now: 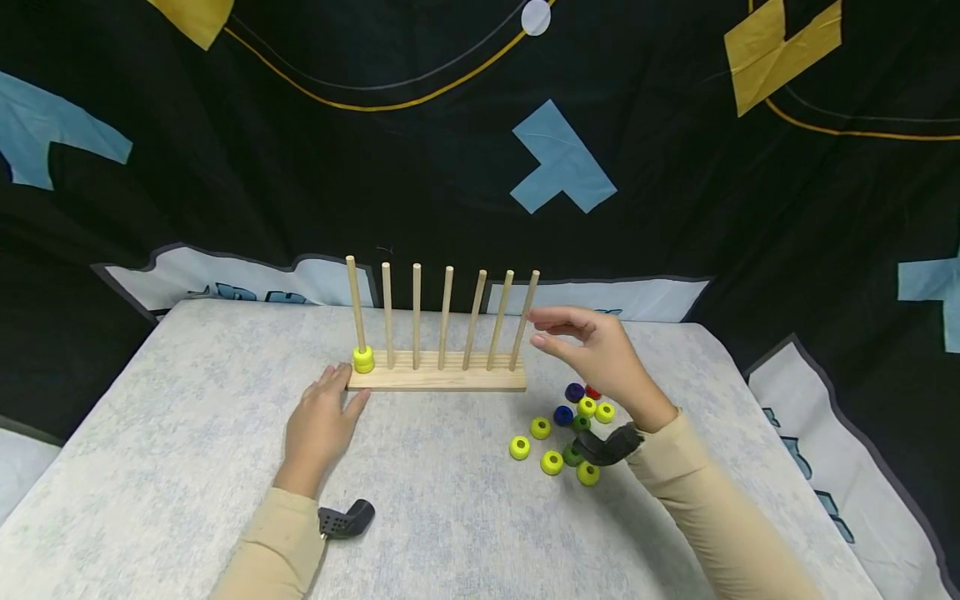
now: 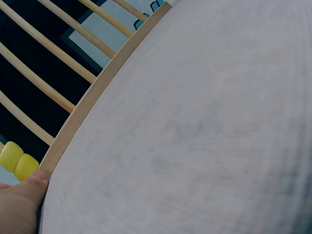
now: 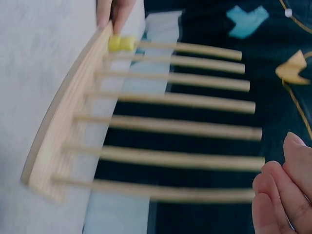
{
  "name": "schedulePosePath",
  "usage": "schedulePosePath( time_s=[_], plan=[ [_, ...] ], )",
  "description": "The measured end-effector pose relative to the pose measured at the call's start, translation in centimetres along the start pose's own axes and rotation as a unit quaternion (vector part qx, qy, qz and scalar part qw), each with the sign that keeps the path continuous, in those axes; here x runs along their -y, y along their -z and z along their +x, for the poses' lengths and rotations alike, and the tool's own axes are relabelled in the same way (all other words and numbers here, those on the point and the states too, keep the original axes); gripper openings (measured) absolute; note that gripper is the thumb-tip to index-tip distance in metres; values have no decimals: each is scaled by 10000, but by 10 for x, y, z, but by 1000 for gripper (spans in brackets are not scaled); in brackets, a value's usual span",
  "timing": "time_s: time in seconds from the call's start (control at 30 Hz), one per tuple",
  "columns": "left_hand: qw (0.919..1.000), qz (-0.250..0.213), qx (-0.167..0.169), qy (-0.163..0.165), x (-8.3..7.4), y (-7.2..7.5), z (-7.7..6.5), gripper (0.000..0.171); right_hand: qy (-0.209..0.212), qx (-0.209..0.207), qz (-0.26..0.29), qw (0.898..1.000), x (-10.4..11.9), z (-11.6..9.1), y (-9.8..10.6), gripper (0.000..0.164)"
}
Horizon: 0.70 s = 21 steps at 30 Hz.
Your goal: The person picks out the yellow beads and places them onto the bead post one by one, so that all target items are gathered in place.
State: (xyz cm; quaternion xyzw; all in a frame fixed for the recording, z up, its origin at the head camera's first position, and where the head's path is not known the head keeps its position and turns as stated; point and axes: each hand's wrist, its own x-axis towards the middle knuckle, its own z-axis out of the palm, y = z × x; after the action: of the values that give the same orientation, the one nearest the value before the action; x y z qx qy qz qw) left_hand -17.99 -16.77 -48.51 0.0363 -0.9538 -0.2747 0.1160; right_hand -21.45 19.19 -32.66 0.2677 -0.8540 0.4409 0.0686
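Observation:
A wooden base [image 1: 438, 379] carries several upright wooden pegs [image 1: 446, 308]. Two yellow beads [image 1: 363, 360] are stacked at the bottom of the leftmost peg. My left hand [image 1: 318, 429] lies on the table with straight fingers touching the base's left end; in the left wrist view its thumb [image 2: 35, 183] rests at the front corner. Beside the upper part of the rightmost peg is my right hand [image 1: 588, 346], raised, with thumb and bent fingers apart and nothing visible between them. The right wrist view shows its fingertips [image 3: 273, 195] near the peg tops.
On the table [image 1: 427, 500] at right, under the right forearm, lie loose yellow beads [image 1: 540, 428], blue beads [image 1: 563, 415], green beads [image 1: 573, 455] and a red bead [image 1: 592, 392]. A black cloth [image 1: 420, 183] hangs behind the table.

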Motion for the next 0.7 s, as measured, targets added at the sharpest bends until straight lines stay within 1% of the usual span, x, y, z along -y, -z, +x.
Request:
schedulePosePath(
  time_s=[0.17,0.3,0.4,0.57,0.7],
  plan=[
    [10000,-22,35,15,-1,1,0,62,-411,-227,-272,9985,-20,-15,20,36],
    [10000,-30,14,9,0,1,0,62,-690,-280,-340,9966,-37,-28,28,37],
    [10000,-17,15,12,0,1,-1,62,-982,-267,-373,9941,-51,-39,30,39],
    [10000,-21,19,21,0,-1,0,63,-1522,-182,-450,9872,-77,-60,30,42],
    [10000,-41,-2,11,1,-2,0,63,-1666,-64,-639,9839,-98,-76,27,45]
  ],
)
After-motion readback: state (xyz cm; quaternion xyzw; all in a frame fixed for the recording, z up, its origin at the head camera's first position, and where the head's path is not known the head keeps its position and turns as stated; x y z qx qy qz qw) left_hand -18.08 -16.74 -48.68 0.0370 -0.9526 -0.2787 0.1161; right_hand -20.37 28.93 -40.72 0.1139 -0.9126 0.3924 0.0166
